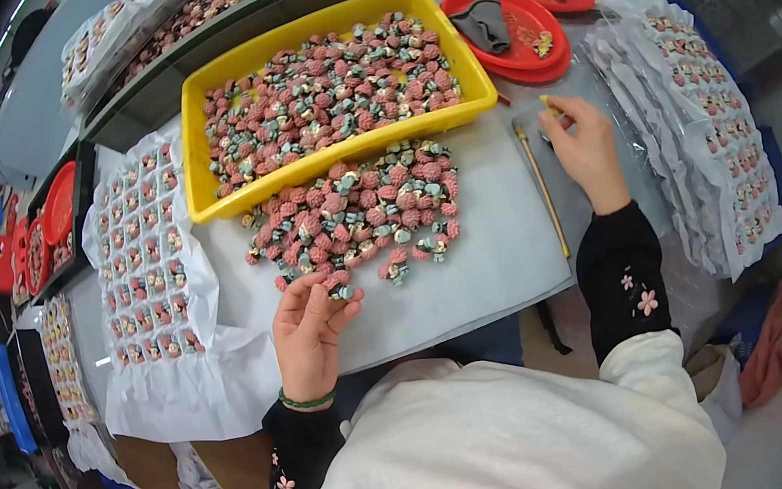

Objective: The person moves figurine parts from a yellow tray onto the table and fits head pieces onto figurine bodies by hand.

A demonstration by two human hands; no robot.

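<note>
My left hand (305,330) is closed in a pinch around a small pink-and-grey figurine (338,281), at the near edge of a heap of similar figurines (370,202) on the table. Off to the right, my right hand (587,149) is held over the tabletop with thumb and fingers pressed together. A small yellowish tip shows at its fingertips, but what it holds is too small to name. Beside that hand lies a thin wooden-handled brush or stick (543,191). Behind the heap stands a yellow bin (195,172) full of the same figurines.
Figurines fill a white compartment tray (142,256) at left. Stacked trays in plastic (687,129) stand at right. Red plates (540,60) hold a dark cloth (483,26) and small bits. A long grey bin (276,16) stands behind the yellow one.
</note>
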